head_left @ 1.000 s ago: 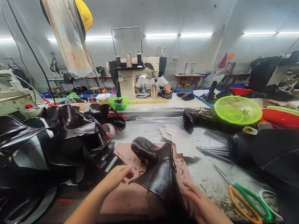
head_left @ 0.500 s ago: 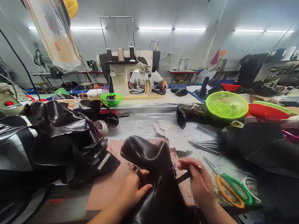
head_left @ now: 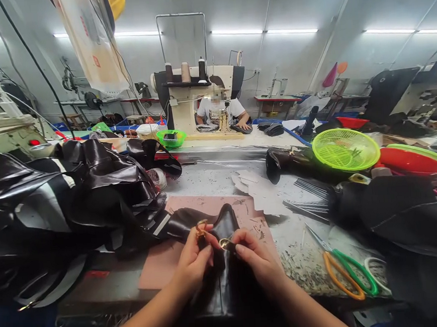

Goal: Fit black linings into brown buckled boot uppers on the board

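The boot (head_left: 220, 289) could be scuffed if its buckle (head_left: 224, 243), gripped at twelve o'clock by pinched left hand (head_left: 191, 259) and right hand (head_left: 259, 258), is dragged.

The boot (head_left: 220, 289) at the bench's near edge is a glossy, very dark brown, with gold-coloured metal fittings (head_left: 225, 243). Beneath lies a dusty-pink sheet (head_left: 157, 274) flecked dark. The bench (head_left: 296, 255) is silvery grey, speckled blackish toward its near edge. By the near right corner, the scissors have one orange handle (head_left: 343, 279) and one green handle (head_left: 358, 273); the dark material (head_left: 409, 234) carries a pale line. Along the right edge, a lime-green mesh basket (head_left: 346, 149) adjoins a red basin (head_left: 411, 161). Past the far edge, the sewing machine (head_left: 184, 113) is cream and black.
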`<action>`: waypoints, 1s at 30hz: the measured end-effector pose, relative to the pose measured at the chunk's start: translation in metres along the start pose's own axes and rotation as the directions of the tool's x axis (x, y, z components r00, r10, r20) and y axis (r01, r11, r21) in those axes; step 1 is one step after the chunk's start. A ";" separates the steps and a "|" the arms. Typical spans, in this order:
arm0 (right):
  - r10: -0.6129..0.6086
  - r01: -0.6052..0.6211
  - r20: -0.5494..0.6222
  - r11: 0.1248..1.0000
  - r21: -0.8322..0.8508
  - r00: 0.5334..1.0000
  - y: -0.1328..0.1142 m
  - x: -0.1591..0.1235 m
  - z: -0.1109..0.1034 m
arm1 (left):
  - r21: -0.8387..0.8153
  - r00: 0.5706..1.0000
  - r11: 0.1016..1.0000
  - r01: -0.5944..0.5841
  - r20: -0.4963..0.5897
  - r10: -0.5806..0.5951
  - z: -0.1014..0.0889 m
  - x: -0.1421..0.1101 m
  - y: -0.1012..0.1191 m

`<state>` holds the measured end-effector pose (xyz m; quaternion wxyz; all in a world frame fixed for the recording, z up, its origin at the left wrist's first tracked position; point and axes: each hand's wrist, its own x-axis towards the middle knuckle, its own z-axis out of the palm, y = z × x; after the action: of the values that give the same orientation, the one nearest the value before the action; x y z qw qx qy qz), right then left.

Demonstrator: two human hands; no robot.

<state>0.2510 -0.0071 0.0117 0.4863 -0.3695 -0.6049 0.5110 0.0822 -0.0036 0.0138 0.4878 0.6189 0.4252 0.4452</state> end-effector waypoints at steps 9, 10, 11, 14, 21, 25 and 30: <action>0.058 -0.042 -0.136 0.992 0.117 0.989 -0.005 -0.006 0.003 | 0.004 0.996 1.000 -0.001 0.086 0.001 0.002 0.003 0.001; 0.054 -0.035 -0.174 0.993 0.110 0.983 -0.005 -0.006 0.003 | -0.009 0.997 1.000 -0.007 0.071 0.008 0.002 0.003 0.000; 0.037 -0.022 -0.208 0.997 0.077 0.977 -0.005 -0.007 0.003 | -0.018 0.998 1.000 -0.014 0.062 0.015 0.002 0.003 -0.001; -0.090 0.063 -0.266 0.992 -0.110 0.960 -0.006 -0.009 0.004 | -0.042 0.997 0.999 -0.033 0.069 0.035 0.003 0.002 0.000; -0.155 0.155 -0.291 0.988 -0.025 0.944 0.000 -0.014 0.007 | 0.169 0.973 0.979 -0.117 0.217 0.079 0.009 0.011 0.010; -0.171 0.168 -0.213 0.985 -0.033 0.962 0.000 -0.017 0.001 | 0.352 0.914 0.911 -0.216 0.401 0.062 0.013 0.023 0.022; -0.301 0.193 -0.159 0.857 -0.479 0.940 -0.014 -0.017 -0.011 | 0.489 0.836 0.807 -0.333 0.548 0.013 0.021 0.027 0.021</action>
<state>0.2664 -0.0233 0.0221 0.5137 -0.4483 -0.6904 0.2417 0.1106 0.0137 0.0359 0.3337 0.8689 0.3291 0.1592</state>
